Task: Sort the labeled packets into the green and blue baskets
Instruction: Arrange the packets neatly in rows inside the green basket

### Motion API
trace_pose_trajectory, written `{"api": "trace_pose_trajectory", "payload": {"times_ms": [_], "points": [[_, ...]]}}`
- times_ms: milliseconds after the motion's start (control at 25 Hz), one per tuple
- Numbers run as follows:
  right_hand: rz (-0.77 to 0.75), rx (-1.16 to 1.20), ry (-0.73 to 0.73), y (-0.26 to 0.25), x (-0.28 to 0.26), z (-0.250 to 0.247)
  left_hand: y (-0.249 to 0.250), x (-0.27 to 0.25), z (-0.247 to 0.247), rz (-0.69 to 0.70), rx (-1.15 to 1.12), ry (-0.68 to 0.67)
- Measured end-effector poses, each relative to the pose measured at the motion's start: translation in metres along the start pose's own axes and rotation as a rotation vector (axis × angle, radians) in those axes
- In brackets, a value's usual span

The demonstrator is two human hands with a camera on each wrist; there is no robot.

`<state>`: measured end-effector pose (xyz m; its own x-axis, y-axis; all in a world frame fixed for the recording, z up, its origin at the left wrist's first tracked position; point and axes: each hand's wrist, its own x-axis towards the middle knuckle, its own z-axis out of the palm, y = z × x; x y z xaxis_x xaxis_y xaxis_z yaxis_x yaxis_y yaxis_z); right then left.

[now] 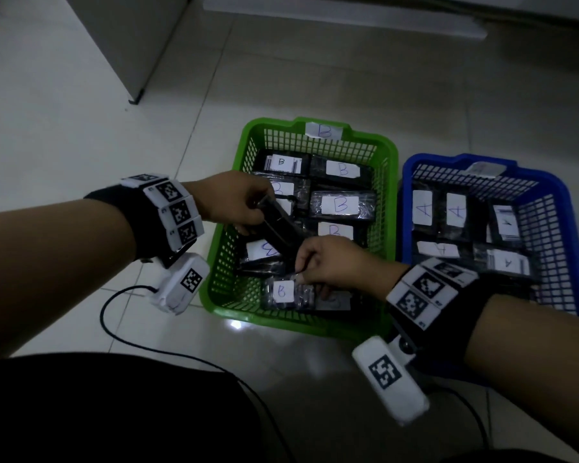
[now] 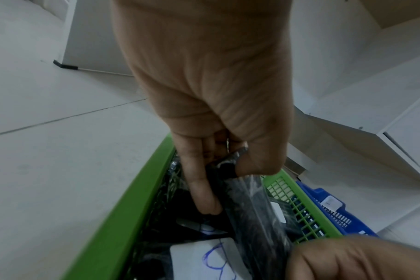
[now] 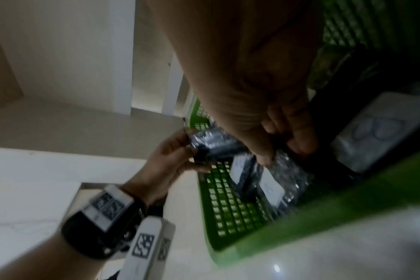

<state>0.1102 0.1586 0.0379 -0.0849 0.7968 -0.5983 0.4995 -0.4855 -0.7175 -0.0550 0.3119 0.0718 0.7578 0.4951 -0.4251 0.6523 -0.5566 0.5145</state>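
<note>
1. Right hand [image 1: 328, 262]: over the green basket's [image 1: 291, 324] near end, fingers curled down onto a black packet labelled B [image 1: 286, 292] at 6 o'clock; a firm grip cannot be told.
2. Left hand [image 1: 234, 200]: thumb and fingers clamped on a dark held packet [image 1: 281, 228], raised over the basket. Only the left wrist view shows the pinch at its end.
3. Blue basket [image 1: 549, 182], at 3 o'clock: holds A-labelled packets [image 1: 422, 208].

Two baskets [image 1: 391, 155] on tiled floor [image 1: 81, 128]
</note>
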Motion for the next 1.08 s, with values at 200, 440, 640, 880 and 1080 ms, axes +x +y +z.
{"api": "trace_pose_trajectory", "payload": {"times_ms": [200, 440, 640, 880, 1080], "points": [[-0.12, -0.054, 0.367, 0.019, 0.002, 0.036, -0.005, -0.008, -0.001, -0.025, -0.214, -0.029], [-0.038, 0.138, 0.366, 0.021, -0.002, 0.048, -0.008, -0.006, 0.004, -0.051, -0.311, -0.055], [-0.141, -0.336, 0.133, 0.023, -0.003, 0.05, -0.006, -0.004, 0.008, -0.062, -0.425, -0.103], [0.163, 0.56, 0.379, 0.004, -0.007, 0.018, -0.01, -0.009, 0.004, 0.032, -0.268, -0.06], [0.123, 0.816, 0.127, -0.013, -0.007, 0.01, -0.01, -0.02, 0.016, 0.113, -0.146, 0.031]]}}
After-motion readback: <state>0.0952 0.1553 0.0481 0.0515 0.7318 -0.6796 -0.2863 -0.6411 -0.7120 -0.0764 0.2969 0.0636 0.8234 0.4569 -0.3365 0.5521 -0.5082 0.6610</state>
